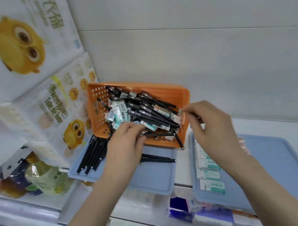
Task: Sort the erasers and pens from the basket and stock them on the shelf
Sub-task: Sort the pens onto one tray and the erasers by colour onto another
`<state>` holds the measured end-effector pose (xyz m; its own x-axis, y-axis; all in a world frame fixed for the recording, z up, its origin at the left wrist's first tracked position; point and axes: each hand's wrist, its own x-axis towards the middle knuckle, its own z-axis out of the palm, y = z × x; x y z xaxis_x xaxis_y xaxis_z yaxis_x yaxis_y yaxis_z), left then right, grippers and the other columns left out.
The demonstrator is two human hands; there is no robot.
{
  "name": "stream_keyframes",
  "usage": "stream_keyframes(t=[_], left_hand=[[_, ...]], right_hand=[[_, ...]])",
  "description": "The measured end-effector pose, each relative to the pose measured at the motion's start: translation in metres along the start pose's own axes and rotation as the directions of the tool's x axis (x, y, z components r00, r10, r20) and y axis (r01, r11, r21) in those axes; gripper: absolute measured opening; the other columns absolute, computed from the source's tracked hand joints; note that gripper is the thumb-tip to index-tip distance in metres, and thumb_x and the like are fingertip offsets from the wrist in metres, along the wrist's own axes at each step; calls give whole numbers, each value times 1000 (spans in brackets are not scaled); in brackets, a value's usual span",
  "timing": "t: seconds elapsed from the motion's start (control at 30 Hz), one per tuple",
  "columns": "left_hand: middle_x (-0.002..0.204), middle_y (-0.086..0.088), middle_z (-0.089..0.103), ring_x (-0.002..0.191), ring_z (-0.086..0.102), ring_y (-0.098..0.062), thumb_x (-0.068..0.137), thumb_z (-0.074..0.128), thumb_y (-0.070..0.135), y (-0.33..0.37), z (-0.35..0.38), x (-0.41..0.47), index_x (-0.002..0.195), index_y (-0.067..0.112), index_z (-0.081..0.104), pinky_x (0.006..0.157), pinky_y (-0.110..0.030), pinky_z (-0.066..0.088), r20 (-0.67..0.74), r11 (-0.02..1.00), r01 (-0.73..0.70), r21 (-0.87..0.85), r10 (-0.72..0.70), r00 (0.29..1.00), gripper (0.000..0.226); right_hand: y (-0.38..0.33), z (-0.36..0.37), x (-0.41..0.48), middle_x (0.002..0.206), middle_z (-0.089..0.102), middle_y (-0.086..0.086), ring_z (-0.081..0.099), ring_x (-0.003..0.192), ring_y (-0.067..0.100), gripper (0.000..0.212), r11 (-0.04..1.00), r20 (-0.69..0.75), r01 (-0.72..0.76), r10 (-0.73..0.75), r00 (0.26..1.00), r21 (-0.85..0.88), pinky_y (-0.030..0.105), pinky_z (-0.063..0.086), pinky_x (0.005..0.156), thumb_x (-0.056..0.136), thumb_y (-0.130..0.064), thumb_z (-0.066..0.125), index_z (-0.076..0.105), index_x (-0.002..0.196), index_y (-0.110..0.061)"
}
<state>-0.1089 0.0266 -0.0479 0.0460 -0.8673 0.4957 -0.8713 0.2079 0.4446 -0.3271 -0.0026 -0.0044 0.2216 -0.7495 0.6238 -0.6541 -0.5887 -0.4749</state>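
Both bare forearms reached forward from the lower edge. The left grip (126,146) hung palm-down with its fingers bent and bunched at the tips, and whether they held anything was unclear. The right grip (211,123) was knuckles-up, pinching a small eraser (180,111) between thumb and forefinger.

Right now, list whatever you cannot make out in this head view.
In the head view:
- What the left hand grips in the orange basket: its own back hides the grip.
- Whether the right hand pinches an eraser: blurred, too small.
- Part of the eraser row on the right tray: the right forearm covers it.
- Print on that row: too small.
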Motion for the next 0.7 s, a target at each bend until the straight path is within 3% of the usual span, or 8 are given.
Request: stream_keyframes(t=[0.07, 0.17, 0.27, 0.4, 0.53, 0.7], left_hand=[[110, -2, 59, 90, 60, -19, 87, 69, 15, -23, -9, 21, 119, 15, 66, 79, -26, 45, 29, 999, 9, 41, -11, 1000, 32], [114, -4, 58, 102, 58, -23, 86, 69, 11, -51, -16, 40, 121, 15, 66, 83, -30, 44, 85, 997, 5, 73, -11, 996, 36], [112, -4, 59, 103, 57, -25, 85, 68, 7, -70, -12, 51, 120, 15, 66, 83, -30, 44, 104, 995, -81, 54, 75, 992, 35], [121, -6, 58, 111, 54, -27, 83, 70, 8, -75, 5, 70, 128, 14, 61, 94, -37, 45, 135, 975, -219, 27, 214, 968, 46], [129, -6, 52, 118, 47, -27, 84, 71, 14, -70, 21, 90, 134, 17, 56, 100, -40, 44, 223, 948, -311, 66, 290, 931, 53], [124, -7, 51, 112, 48, -28, 83, 71, 14, -70, 27, 95, 130, 18, 60, 96, -40, 45, 226, 951, -297, 85, 272, 935, 49]], right_hand=[[-11, 21, 11, 110, 65, -2, 61, 92, 13, 27, 997, 110, 22, -13, 994, -78, 18, 40, 78, 94, -8, 57, 65, 118, -17], [-18, 52, 30, 117, 64, 7, 59, 104, 26, 36, 980, 256, -10, 63, 965, -200, 31, 44, 85, 92, -14, 60, 60, 129, -14], [-17, 78, 52, 112, 63, 12, 57, 103, 32, 34, 945, 269, -58, 150, 951, -321, 36, 43, 83, 92, -25, 62, 60, 121, -7], [-6, 103, 81, 98, 67, 13, 63, 87, 30, 23, 877, 257, -176, 314, 914, -448, 31, 43, 67, 98, -25, 51, 58, 112, -8], [-1, 111, 98, 104, 66, 16, 63, 90, 31, 24, 810, 319, -264, 474, 821, -524, 35, 51, 74, 101, -23, 46, 58, 114, -8], [-6, 105, 100, 109, 64, 13, 62, 95, 30, 22, 812, 356, -249, 478, 803, -528, 39, 52, 81, 98, -20, 51, 58, 117, -12]])
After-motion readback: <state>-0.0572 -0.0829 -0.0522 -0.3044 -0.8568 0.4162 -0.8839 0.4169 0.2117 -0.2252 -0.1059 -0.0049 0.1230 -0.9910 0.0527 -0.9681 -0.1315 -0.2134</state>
